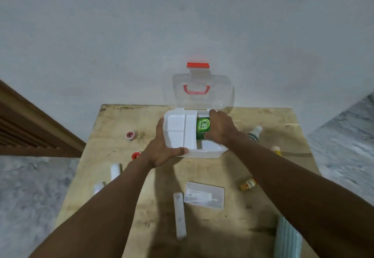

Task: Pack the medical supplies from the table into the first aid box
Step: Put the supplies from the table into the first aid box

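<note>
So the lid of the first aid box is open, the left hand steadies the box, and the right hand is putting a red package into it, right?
Not quite: the package is green, not red, as the head view shows. The rest holds: the lid stands open, the left hand steadies the first aid box, and the right hand puts the package in.

The white plastic first aid box [210,152] stands open, its clear lid with red latch and handle [202,92] upright behind both hands. The left hand [162,148] grips its near-left corner beside a white tray insert [180,130]. Under the right hand [219,128], a green "OB Herbal" carton [203,126] sits inside the box.
</note>
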`<action>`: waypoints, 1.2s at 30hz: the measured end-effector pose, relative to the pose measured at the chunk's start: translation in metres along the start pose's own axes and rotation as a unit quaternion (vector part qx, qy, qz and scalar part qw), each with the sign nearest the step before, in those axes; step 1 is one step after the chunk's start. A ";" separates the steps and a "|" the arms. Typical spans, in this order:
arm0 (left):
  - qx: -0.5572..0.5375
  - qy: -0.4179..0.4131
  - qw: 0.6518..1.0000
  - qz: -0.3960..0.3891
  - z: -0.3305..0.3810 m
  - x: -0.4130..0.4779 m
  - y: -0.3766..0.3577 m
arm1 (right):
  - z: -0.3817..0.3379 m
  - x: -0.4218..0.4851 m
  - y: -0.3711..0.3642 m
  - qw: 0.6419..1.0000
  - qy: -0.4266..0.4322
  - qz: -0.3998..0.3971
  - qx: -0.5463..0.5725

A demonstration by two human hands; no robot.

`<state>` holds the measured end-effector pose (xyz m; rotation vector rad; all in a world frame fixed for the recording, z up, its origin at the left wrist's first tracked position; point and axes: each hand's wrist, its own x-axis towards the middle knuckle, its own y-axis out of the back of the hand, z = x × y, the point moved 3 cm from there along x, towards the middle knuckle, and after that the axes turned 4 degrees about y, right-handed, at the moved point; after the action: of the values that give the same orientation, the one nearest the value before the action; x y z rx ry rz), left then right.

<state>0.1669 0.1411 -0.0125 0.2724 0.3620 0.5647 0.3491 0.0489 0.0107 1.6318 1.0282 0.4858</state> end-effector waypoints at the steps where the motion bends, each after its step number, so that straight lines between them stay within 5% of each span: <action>1: 0.001 -0.012 1.000 0.003 0.002 -0.001 0.000 | -0.002 0.000 -0.002 1.000 0.002 0.002 -0.007; 15: -0.029 -0.043 0.998 0.022 -0.021 0.008 0.002 | -0.017 0.004 -0.033 0.991 -0.064 -0.034 0.116; 24: -0.024 -0.088 0.996 0.014 -0.016 0.007 0.001 | -0.018 -0.006 -0.025 0.989 -0.078 -0.076 0.096; 36: -0.015 -0.029 0.999 0.025 -0.011 0.003 -0.004 | 0.005 -0.074 0.008 0.980 -0.035 0.142 0.134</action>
<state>0.1663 0.1412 -0.0246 0.2698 0.2906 0.6100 0.3160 -0.0147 0.0304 2.0386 0.8371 0.4893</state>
